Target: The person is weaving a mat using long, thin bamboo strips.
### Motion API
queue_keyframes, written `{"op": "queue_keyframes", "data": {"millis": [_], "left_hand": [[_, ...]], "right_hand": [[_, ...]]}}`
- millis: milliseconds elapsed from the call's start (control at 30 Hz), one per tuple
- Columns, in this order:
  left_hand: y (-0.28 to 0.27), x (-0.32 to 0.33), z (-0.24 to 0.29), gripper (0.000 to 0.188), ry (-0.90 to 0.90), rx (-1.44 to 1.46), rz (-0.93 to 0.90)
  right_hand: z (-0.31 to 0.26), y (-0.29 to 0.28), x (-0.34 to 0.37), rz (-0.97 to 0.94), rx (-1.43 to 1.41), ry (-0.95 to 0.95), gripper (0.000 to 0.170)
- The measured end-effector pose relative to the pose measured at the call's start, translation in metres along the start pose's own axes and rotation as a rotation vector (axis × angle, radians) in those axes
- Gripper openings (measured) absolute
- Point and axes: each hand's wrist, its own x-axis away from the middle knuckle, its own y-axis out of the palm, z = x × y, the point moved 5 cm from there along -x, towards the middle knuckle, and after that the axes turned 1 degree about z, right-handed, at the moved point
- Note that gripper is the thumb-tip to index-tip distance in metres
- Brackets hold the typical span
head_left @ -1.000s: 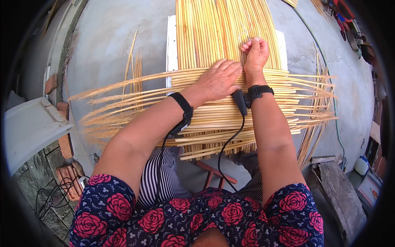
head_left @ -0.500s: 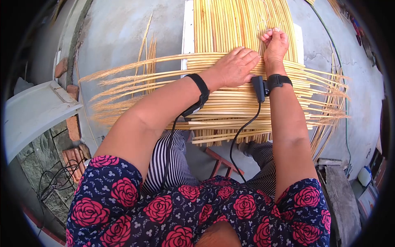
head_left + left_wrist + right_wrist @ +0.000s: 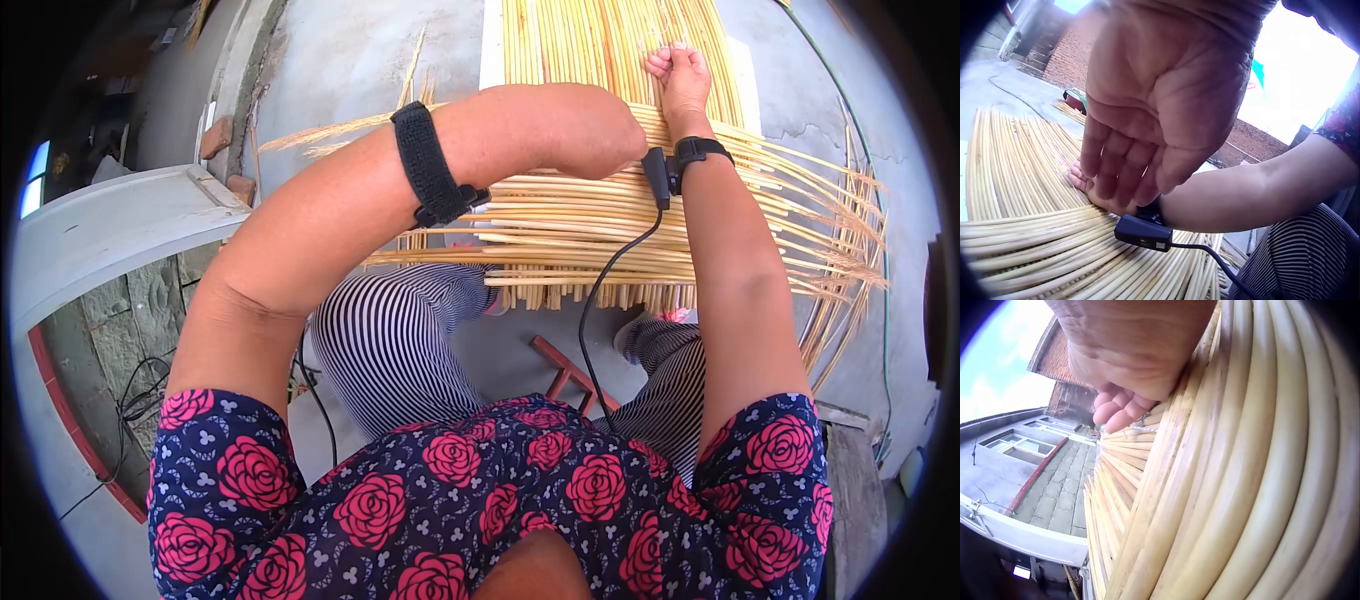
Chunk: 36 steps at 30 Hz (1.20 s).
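My right hand (image 3: 684,76) is over the lengthwise stalks (image 3: 570,42), its fingers curled and pinching a thin white string (image 3: 1145,429). In the right wrist view its fingertips sit low beside the stalks. My left hand (image 3: 1163,94) hangs bent at the wrist, palm showing in the left wrist view, fingers loose and holding nothing. It is raised above the crosswise stalks (image 3: 570,222), close to the right wrist. In the head view its fingers are hidden behind the bent wrist. The crosswise stalks, with feathery tips, lie across the near end of the lengthwise ones.
A black wrist camera (image 3: 656,178) with a cable sits at the right wrist. Below the stalks is a reddish wooden stool frame (image 3: 565,372) between the striped legs. A white panel (image 3: 130,235) stands at the left, and a green hose (image 3: 868,150) runs along the floor at right.
My left hand has lifted off the crosswise stalks and bent at the wrist, with the forearm raised. My right hand keeps pinching the string. The head view has shifted, moving the stalks up and right.
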Motion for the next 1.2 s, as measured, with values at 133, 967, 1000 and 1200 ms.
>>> {"op": "queue_keyframes", "data": {"millis": [133, 967, 1000, 1200], "left_hand": [[0.056, 0.017, 0.058, 0.017, -0.019, 0.078, -0.077], [0.146, 0.002, 0.131, 0.031, -0.426, 0.283, 0.746], [0.145, 0.002, 0.131, 0.03, -0.429, 0.312, 0.771], [0.141, -0.003, 0.127, 0.027, -0.421, 0.348, 0.732]], "right_hand": [[0.002, 0.005, 0.0, -0.024, -0.043, -0.005, 0.006], [0.012, 0.018, -0.002, 0.007, -0.056, 0.009, 0.015], [0.01, 0.018, -0.002, 0.018, -0.038, 0.012, 0.015], [0.013, 0.019, -0.005, 0.016, -0.031, 0.009, 0.013]]}}
